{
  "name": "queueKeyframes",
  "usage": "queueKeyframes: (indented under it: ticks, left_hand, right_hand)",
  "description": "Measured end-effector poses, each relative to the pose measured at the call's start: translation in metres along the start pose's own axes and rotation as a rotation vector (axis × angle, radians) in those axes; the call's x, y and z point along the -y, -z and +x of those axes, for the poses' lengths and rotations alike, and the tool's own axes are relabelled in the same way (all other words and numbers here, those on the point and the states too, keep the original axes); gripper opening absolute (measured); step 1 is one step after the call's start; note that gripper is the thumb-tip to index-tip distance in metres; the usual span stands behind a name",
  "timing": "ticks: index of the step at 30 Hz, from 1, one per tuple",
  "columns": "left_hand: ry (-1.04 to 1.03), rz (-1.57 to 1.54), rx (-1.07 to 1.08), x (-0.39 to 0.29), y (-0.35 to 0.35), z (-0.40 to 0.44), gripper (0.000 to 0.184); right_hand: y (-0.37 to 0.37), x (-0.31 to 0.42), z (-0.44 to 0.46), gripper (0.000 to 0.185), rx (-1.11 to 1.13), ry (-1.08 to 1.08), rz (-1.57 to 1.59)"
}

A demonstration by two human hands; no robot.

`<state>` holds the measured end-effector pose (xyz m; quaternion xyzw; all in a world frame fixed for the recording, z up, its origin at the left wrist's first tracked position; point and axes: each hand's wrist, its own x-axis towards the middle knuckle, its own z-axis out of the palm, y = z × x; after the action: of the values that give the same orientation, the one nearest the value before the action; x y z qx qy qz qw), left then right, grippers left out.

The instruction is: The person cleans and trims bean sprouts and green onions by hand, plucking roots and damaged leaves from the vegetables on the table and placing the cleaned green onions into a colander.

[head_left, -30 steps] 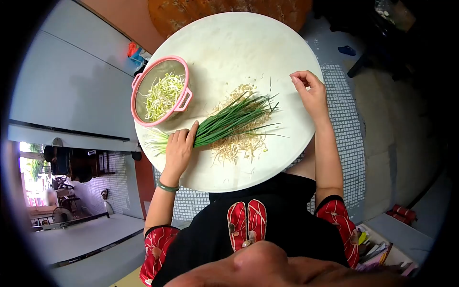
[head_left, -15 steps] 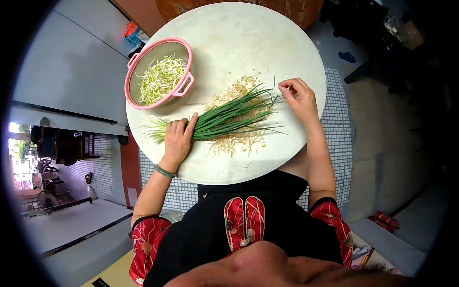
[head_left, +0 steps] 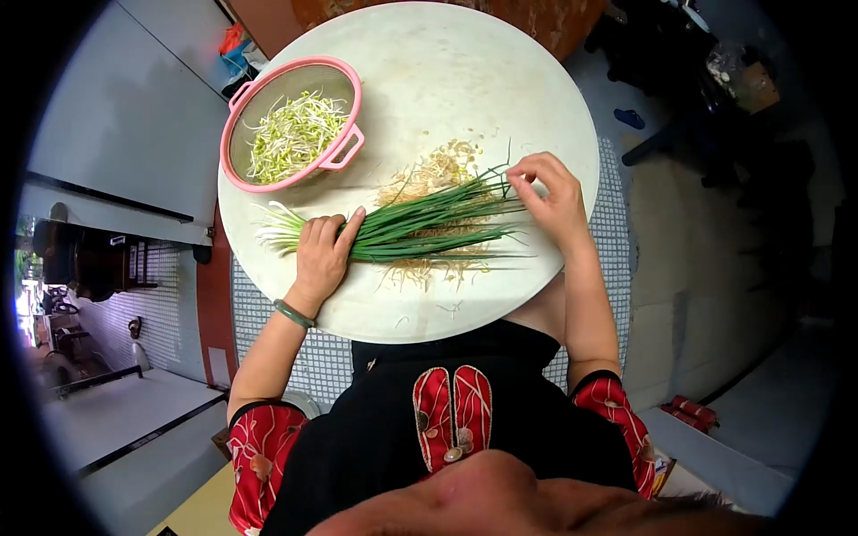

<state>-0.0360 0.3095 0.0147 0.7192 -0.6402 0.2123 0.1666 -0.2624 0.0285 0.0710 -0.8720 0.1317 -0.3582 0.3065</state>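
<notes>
The left hand (head_left: 323, 257) clasps the long green stalk bundle (head_left: 420, 223) near its white end; the right hand (head_left: 554, 198) pinches narrowly at its tips, contents indeterminable.

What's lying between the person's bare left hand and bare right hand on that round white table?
Long, thin green stalks reach from the left hand toward the right hand, with pale, stringy scraps under and around them, in the head view.

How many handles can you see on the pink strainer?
2. One handle juts from the upper left of the strainer's rim; the other handle is at its lower right, on the side towards the green onions.
</notes>
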Motion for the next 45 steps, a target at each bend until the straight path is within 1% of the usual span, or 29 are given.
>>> queueKeyframes:
  ticks: [4, 5, 8, 12, 15, 30, 36, 39, 42, 45]
  left_hand:
    - [-0.015, -0.005, -0.006, 0.0, 0.002, 0.002, 0.054]
    - [-0.021, -0.01, -0.017, 0.0, 0.002, 0.001, 0.054]
    - [-0.027, -0.02, -0.03, 0.002, 0.0, 0.0, 0.053]
    - [-0.021, -0.024, -0.024, 0.003, -0.002, 0.0, 0.052]
    - [-0.019, -0.036, -0.021, 0.003, 0.0, 0.001, 0.052]
    - [-0.004, -0.051, -0.004, 0.003, 0.002, 0.001, 0.053]
    - [-0.002, -0.05, -0.002, 0.004, 0.003, 0.001, 0.054]
    - [-0.006, -0.036, 0.004, 0.004, 0.004, 0.002, 0.054]
    - [-0.01, -0.016, 0.009, 0.003, 0.005, 0.002, 0.054]
    - [0.006, 0.004, 0.013, 0.003, 0.005, 0.002, 0.054]
  right_hand:
    - [0.002, 0.017, 0.002, 0.011, 0.128, 0.147, -0.071]
    - [0.001, 0.02, 0.002, 0.013, 0.173, 0.111, -0.065]
    - [-0.004, 0.026, 0.003, 0.013, 0.18, 0.228, -0.101]
    - [-0.009, 0.032, 0.0, 0.012, 0.195, 0.257, -0.185]
    - [-0.013, 0.022, -0.001, 0.013, 0.14, 0.237, -0.244]
    - [-0.03, 0.015, 0.002, 0.017, 0.149, 0.271, -0.313]
    - [-0.032, 0.012, 0.003, 0.014, 0.18, 0.261, -0.302]
    - [-0.031, 0.012, 0.002, 0.011, 0.16, 0.167, -0.176]
    - [-0.034, 0.008, -0.005, 0.009, 0.12, -0.099, 0.1]
    - [-0.033, 0.003, -0.007, 0.008, 0.08, -0.198, 0.248]
